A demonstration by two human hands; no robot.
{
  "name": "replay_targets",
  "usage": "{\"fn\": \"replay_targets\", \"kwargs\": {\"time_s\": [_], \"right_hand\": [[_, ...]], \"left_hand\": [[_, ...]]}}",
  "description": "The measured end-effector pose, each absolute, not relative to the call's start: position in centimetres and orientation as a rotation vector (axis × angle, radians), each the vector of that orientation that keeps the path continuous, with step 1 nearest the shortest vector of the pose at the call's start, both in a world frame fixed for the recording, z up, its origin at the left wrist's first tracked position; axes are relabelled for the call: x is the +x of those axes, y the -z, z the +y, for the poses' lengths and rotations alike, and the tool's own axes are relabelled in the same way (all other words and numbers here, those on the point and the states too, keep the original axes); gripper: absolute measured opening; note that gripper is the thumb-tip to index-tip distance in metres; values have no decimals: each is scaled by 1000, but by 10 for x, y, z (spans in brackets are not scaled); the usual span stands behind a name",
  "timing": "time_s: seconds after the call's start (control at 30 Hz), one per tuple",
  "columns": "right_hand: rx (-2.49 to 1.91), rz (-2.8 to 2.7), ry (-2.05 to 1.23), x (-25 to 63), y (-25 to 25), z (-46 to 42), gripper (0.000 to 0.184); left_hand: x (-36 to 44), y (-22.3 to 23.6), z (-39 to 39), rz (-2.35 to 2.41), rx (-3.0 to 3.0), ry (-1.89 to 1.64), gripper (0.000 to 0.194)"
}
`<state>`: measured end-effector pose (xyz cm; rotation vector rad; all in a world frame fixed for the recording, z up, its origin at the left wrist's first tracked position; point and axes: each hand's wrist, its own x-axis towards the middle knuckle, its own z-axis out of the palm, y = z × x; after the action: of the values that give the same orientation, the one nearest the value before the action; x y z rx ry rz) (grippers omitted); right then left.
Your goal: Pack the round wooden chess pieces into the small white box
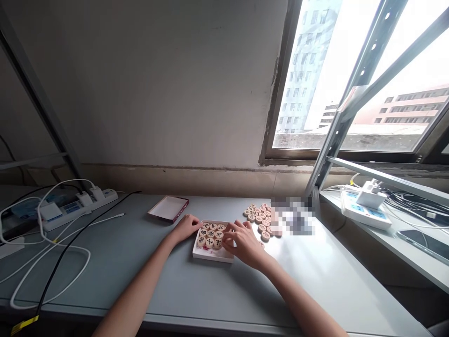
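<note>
A small white box (210, 255) lies on the grey table (196, 290) and holds several round wooden chess pieces (211, 234) with black characters. My left hand (185, 227) rests against the box's left rim with its fingers curled. My right hand (243, 242) is at the box's right side, fingers pinched on a piece at the edge of the box. A loose heap of wooden pieces (260, 216) lies on the table just beyond my right hand.
The box's lid (168, 208), dark red on the outside, lies open side up at the back left. Power strips (75, 203) and loose cables (52, 262) cover the table's left. A metal shelf (386, 220) with chargers stands on the right, under a window.
</note>
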<state>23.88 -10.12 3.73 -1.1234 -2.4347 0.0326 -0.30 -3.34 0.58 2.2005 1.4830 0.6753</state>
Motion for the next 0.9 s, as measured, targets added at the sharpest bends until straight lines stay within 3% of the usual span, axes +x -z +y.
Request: {"fn": "replay_targets", "kwargs": {"time_s": [0.17, 0.3, 0.47, 0.67, 0.9], "right_hand": [[-1259, -2269, -14, 252, -39, -85, 23], [-1572, -2025, 237, 275, -23, -60, 27], [-1671, -2180, 391, 296, -4, -50, 30], [-1578, -2201, 280, 291, -24, -62, 14], [-1202, -2275, -211, 259, -39, -85, 26]], "left_hand": [[0, -1, -33, 1458, 2115, -716, 39], [3, 0, -33, 1451, 2096, -767, 40], [-2, 2, -28, 1506, 2084, -826, 40], [-7, 2, -27, 1582, 2128, -851, 42], [-4, -1, -33, 1640, 2275, -736, 45]]}}
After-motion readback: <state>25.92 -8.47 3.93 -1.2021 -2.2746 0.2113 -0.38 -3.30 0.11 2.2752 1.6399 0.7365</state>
